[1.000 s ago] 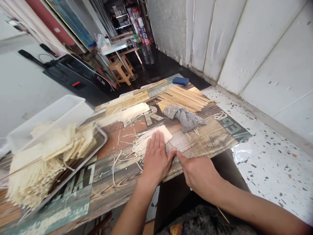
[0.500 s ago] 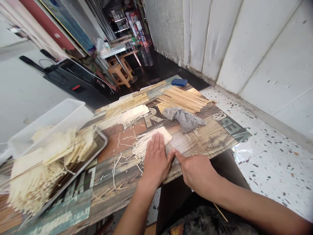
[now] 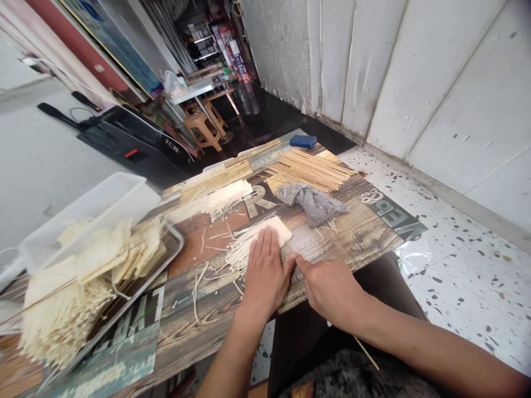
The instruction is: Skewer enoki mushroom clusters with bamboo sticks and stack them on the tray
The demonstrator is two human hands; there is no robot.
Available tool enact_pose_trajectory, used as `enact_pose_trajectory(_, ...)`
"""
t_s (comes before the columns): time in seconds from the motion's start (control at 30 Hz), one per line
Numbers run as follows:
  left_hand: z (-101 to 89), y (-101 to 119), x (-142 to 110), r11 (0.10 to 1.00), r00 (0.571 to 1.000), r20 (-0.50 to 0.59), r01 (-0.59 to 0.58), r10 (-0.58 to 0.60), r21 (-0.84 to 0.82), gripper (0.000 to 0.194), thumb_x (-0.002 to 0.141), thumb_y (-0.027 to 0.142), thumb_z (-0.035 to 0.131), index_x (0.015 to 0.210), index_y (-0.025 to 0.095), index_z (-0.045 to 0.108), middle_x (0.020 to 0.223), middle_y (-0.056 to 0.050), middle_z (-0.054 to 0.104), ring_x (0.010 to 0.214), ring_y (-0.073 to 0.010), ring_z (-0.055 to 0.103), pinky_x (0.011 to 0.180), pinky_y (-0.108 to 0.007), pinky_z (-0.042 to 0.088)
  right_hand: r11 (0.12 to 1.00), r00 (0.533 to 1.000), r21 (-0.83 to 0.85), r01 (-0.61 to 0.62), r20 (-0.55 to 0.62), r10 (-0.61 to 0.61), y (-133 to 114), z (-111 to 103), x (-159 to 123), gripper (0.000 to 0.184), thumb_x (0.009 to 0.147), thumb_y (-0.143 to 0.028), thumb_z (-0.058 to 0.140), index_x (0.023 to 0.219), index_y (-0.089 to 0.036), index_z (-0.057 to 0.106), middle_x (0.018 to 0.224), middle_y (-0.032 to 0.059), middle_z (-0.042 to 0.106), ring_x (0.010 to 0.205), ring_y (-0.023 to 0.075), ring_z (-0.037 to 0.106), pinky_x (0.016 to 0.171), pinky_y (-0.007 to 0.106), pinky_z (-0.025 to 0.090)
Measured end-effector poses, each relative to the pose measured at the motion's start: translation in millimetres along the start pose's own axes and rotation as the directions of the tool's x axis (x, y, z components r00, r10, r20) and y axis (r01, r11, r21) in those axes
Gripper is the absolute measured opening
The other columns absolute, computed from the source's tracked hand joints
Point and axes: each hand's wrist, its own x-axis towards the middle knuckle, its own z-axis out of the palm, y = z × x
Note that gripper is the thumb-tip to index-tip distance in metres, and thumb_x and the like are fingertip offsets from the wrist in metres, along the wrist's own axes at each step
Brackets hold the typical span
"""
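Note:
My left hand (image 3: 265, 271) lies flat and open, fingers together, pressing down a pale thin sheet (image 3: 279, 229) whose left side is cut into fine strips (image 3: 240, 249). My right hand (image 3: 332, 287) is closed in a pinch beside the left thumb, at the sheet's near edge. It holds a thin bamboo skewer (image 3: 367, 354), whose tail sticks out under the wrist. Both hands rest on a printed wood-pattern board (image 3: 365, 232).
A grey cloth (image 3: 311, 200) and a pile of bamboo skewers (image 3: 309, 166) lie behind the sheet, with a blue block (image 3: 305, 141) at the far edge. A metal tray (image 3: 172, 243) heaped with shredded sheets sits left, beside a white tub (image 3: 99, 196). Loose strips litter the board.
My right hand has edged a little left toward the left thumb, and the skewer's tail has shifted with it. The left hand stays pressed on the sheet.

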Motion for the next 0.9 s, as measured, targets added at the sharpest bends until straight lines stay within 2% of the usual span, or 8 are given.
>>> enact_pose_trajectory(0.33,2.6,-1.2,-1.4,0.999,0.999,-0.036,-0.002,0.0,-0.04,0.063,0.098,0.046,0.027,0.146,0.005,0.027,0.153,-0.02,0.028,0.144,-0.0289,0.021,0.115,-0.051,0.026,1.0,0.999,0.008,-0.015,-0.031,0.015,1.0,4.2,3.7,0.045,0.09,-0.014,0.039,0.132,-0.006,0.051,0.079,0.0155,0.071,0.074,0.0207,0.068,0.064,0.025,0.047)
enact_pose_trajectory(0.47,-9.7,-5.1,3.7,1.0,1.0,0.01,-0.002,0.002,-0.016,0.066,0.098,0.049,0.024,0.146,0.003,0.029,0.152,-0.02,0.03,0.143,-0.0273,0.024,0.115,-0.049,0.027,1.0,0.999,-0.013,-0.017,-0.03,0.016,0.2,5.2,3.9,0.049,0.088,-0.012,0.042,0.136,-0.006,0.048,0.078,0.0149,0.071,0.074,0.0207,0.069,0.062,0.025,0.047)
enact_pose_trajectory(0.6,-19.2,-10.1,16.4,0.996,1.0,-0.005,0.014,-0.014,0.093,0.07,0.097,0.052,0.022,0.145,0.001,0.03,0.152,-0.018,0.03,0.144,-0.0272,0.021,0.118,-0.049,0.018,0.999,0.999,-0.032,-0.014,-0.045,0.012,-0.1,5.0,2.6,0.052,0.086,-0.01,0.043,0.138,-0.007,0.046,0.076,0.0138,0.071,0.071,0.0215,0.069,0.058,0.026,0.047)
enact_pose_trajectory(0.77,-6.7,-15.4,22.3,0.999,0.998,0.057,-0.003,0.001,0.032,0.069,0.098,0.051,0.021,0.147,0.004,0.025,0.154,-0.019,0.027,0.144,-0.0253,0.02,0.117,-0.046,0.024,1.0,0.998,0.007,0.01,-0.064,-0.009,5.5,8.8,-7.5,0.052,0.088,-0.01,0.04,0.139,-0.006,0.045,0.078,0.0123,0.072,0.069,0.0222,0.069,0.055,0.028,0.046)
enact_pose_trajectory(0.9,-1.0,-16.4,19.6,1.0,0.998,0.063,-0.01,0.009,0.011,0.067,0.098,0.049,0.02,0.148,0.005,0.021,0.154,-0.02,0.024,0.145,-0.0254,0.017,0.117,-0.047,0.023,1.0,0.998,0.011,0.024,-0.05,-0.023,7.0,12.5,-12.6,0.055,0.084,-0.005,0.043,0.138,-0.007,0.047,0.082,0.0124,0.072,0.071,0.0215,0.069,0.056,0.028,0.047)
